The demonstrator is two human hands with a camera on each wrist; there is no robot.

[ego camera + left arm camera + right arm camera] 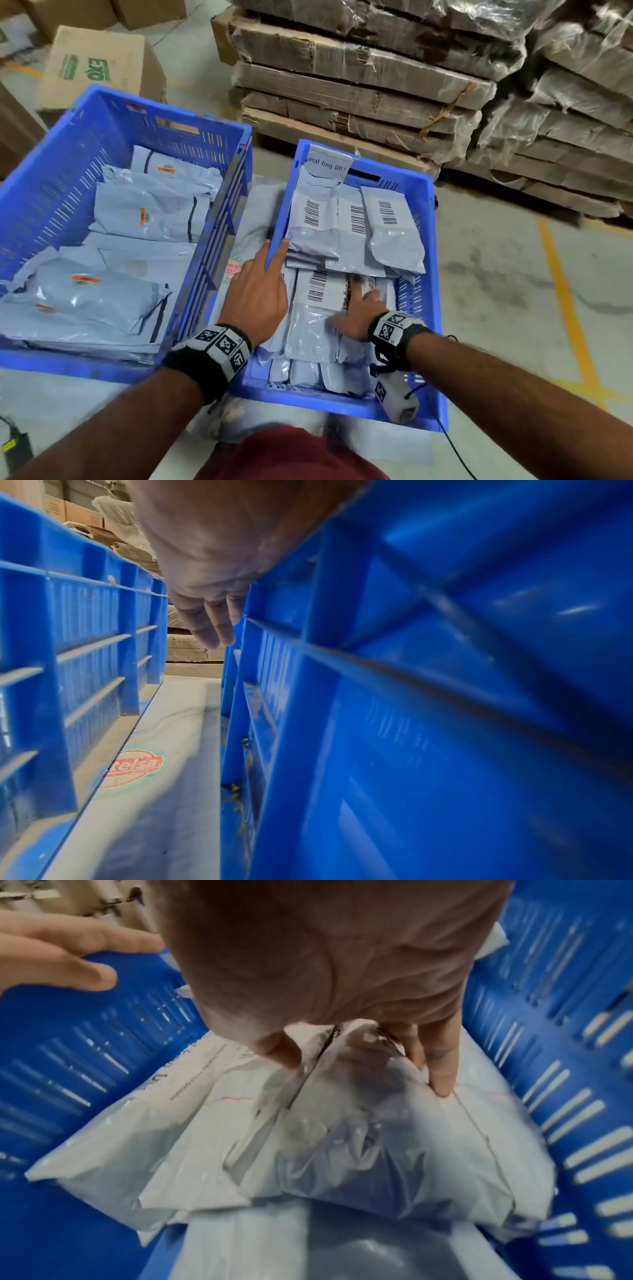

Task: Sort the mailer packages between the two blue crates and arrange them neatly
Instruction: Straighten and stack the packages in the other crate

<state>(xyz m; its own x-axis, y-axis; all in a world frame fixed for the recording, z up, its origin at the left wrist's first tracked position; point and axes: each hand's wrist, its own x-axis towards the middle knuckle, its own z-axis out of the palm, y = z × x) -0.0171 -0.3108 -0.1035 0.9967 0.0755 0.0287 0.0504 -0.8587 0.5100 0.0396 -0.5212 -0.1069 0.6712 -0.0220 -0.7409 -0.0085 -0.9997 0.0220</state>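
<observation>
A: Head view. Right hand has fingers spread flat, pressing the middle mailer stack in the smaller crate. Gripping nothing. Left hand has straight fingers laid along that crate's left rim, index tip touching a back-row mailer.

B: So squaring the stack. Advice?

A: My read: push down and back evenly, keep the left hand bracing the rim.

B: Left wrist?

A: Left-hand fingers extended, relaxed, on the rim. Below them, a narrow floor gap between the two crate walls.

B: Right wrist?

A: Right-hand fingertips dig into glossy mailers; slotted wall just right of them, bare crate space nearer the wrist. Larger crate holds loose mailers, well left.
</observation>
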